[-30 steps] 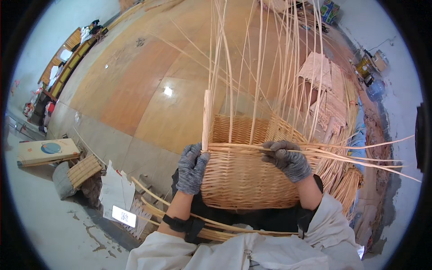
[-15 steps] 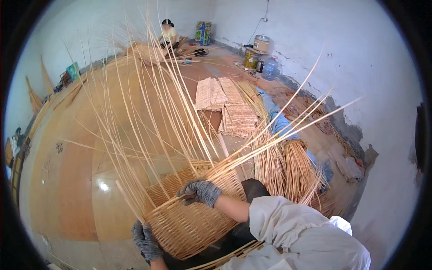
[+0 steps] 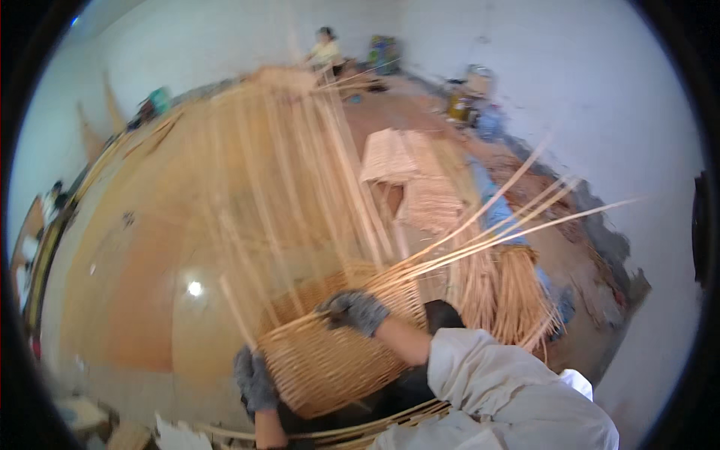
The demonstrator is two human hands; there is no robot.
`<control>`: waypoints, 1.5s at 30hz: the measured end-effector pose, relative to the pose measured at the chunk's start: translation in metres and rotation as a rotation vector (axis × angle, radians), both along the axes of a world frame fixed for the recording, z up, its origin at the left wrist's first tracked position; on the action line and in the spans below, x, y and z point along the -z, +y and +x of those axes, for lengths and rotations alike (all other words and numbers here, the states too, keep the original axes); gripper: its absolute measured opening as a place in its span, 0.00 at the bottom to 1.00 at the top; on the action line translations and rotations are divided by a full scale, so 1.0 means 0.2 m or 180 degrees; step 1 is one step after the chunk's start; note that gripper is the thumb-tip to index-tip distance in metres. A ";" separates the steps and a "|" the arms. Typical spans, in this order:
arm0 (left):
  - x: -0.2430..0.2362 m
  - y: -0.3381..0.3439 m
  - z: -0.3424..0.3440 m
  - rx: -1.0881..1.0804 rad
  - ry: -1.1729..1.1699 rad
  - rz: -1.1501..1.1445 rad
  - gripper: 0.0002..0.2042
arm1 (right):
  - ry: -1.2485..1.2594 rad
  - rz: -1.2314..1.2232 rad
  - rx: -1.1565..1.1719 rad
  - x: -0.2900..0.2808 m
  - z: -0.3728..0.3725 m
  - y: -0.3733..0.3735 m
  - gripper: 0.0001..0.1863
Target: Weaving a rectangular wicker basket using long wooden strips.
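A half-woven wicker basket (image 3: 341,364) rests tilted across my lap, with long pale rods (image 3: 289,180) rising from its far side, smeared by motion. More rods (image 3: 517,225) fan out from its right corner. My left hand (image 3: 256,381), in a grey knitted glove, is closed at the basket's left corner; the fingertips are partly hidden. Gloved alike, my right hand (image 3: 354,311) has its fingers closed over the middle of the near rim, where rods lie along the edge.
Woven mats (image 3: 412,180) lie on the floor ahead. Right of them are a large bundle of rods (image 3: 506,292) and blue cloth (image 3: 491,195). Another person (image 3: 327,54) sits at the far wall near a water jug (image 3: 491,121) and cans. More rods (image 3: 367,433) lie beside my legs.
The view has swung, so the room and basket appear shifted to the right. The upright rods have become blurred. Both hands keep their places on the basket.
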State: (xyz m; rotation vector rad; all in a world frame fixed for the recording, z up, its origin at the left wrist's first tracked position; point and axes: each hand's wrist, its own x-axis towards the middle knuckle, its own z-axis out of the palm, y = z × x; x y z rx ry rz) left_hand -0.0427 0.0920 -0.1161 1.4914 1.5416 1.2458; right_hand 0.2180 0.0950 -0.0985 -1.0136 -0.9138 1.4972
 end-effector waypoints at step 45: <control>0.07 0.03 -0.03 0.0120 -0.0083 0.0450 0.10 | 0.0996 -0.1022 -0.0400 -0.09 0.03 0.00 0.08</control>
